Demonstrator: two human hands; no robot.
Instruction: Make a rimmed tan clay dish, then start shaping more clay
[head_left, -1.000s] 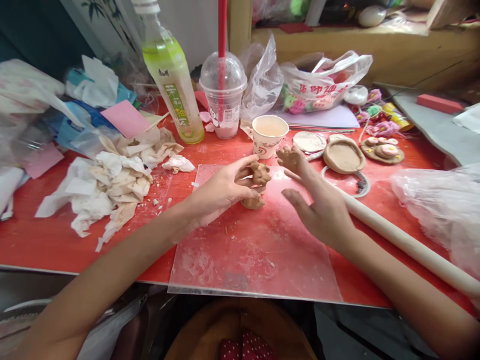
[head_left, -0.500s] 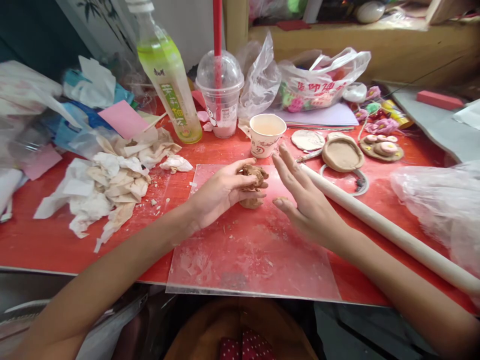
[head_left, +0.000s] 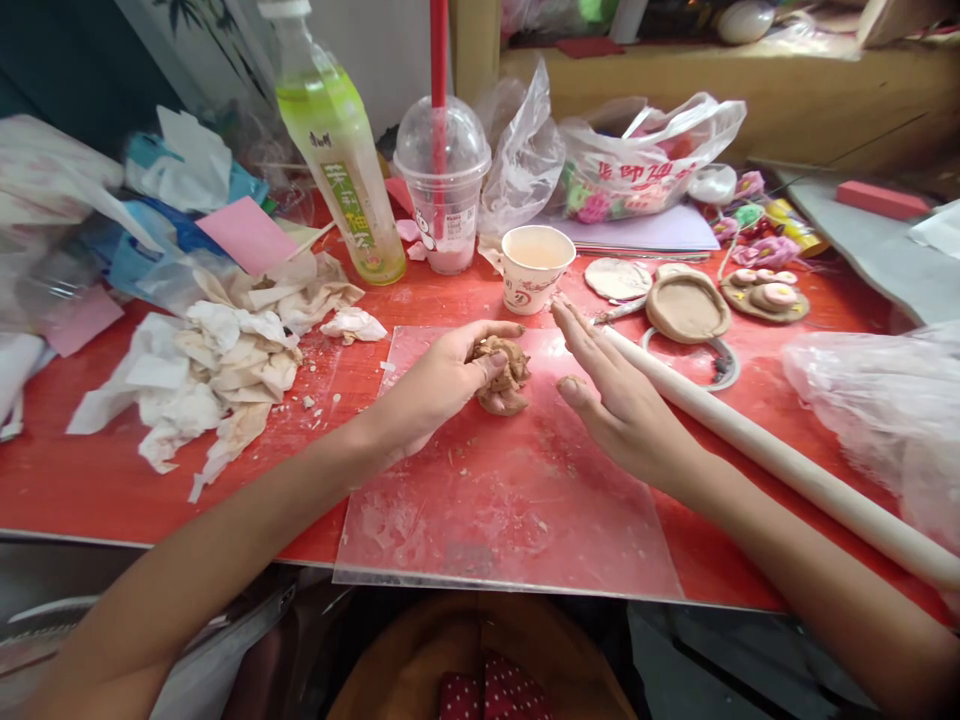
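Note:
A rough, folded lump of brown clay (head_left: 504, 378) rests on the clear plastic sheet on the red table. My left hand (head_left: 450, 372) holds the lump from its left side, the thumb pressed on the near face and the index finger stretched out behind it. Its other fingers are mostly hidden. To the right of the clay, and apart from it, my right hand (head_left: 611, 395) is open, with straight fingers and the palm turned toward the lump. Close beyond my right fingertips stands a paper cup (head_left: 525, 290) holding a pale liquid.
A long white rolling rod (head_left: 772, 450) slants along the right. Behind it lie a shallow clay dish (head_left: 688, 303) and a decorated clay piece (head_left: 766, 292). Crumpled tissues (head_left: 217, 360) cover the left. A green drink bottle (head_left: 349, 185) and a domed plastic cup (head_left: 450, 225) stand at the back.
My left fingers have shifted off the front of the clay, leaving the thumb there and more of the lump showing. My right hand has drawn slightly to the right.

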